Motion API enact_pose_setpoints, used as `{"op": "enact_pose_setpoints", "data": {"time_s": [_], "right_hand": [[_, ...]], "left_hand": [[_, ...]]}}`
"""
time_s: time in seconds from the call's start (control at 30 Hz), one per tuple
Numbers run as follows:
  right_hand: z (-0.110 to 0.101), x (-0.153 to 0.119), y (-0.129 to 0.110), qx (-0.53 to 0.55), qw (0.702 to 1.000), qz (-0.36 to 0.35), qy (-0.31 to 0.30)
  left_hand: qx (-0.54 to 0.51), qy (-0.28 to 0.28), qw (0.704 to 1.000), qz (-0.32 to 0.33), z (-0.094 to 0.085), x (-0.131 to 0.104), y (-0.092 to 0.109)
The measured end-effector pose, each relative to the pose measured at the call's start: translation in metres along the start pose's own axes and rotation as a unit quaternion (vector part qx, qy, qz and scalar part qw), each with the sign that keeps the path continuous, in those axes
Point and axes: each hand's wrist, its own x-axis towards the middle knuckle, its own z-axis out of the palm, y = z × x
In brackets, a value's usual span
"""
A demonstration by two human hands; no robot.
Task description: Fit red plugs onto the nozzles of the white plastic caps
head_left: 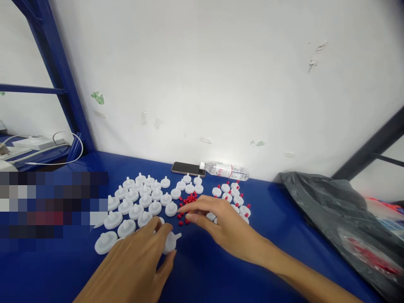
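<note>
Between the thumb and fingers of my left hand (139, 256) is a white disc-shaped piece (171, 243), its thin nozzle pointing right and bare. My right hand (221, 223) reaches over the small red caps (190, 198), thumb and index finger close together at their edge; whether a cap is between the fingertips is too small to tell. Many white discs with bare nozzles (126, 227) stand on the left and middle of the blue table (268, 252). Beyond my right hand sits a group of white discs with red caps (238, 200), partly hidden by that hand.
A phone (187, 168) and a clear plastic bottle (225, 170) lie against the white wall. At the right are a dark plastic bag (312, 198) and a clear bag with red pieces (372, 254). A white cable (82, 147) hangs at the left beside a blue frame.
</note>
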Motion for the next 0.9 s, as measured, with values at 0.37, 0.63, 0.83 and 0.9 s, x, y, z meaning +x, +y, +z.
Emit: {"op": "enact_pose_setpoints", "data": {"time_s": [0.37,0.63,0.83,0.9], "right_hand": [[0.012,-0.004,-0.005,0.104,0.994,-0.032,0.028],[0.005,-0.005,-0.008,0.145,0.982,-0.079,0.088],[0.0,-0.007,-0.014,0.1,0.983,-0.124,0.087],[0.0,-0.008,-0.015,0.07,0.984,-0.143,0.084]], "left_hand": [[-0.111,-0.007,0.994,-0.021,-0.009,0.006,0.005],[-0.439,-0.081,0.894,-0.039,-0.023,0.011,0.016],[-0.671,-0.098,0.735,-0.024,-0.032,0.015,0.015],[-0.677,-0.107,0.727,-0.038,-0.034,0.016,0.014]]}}
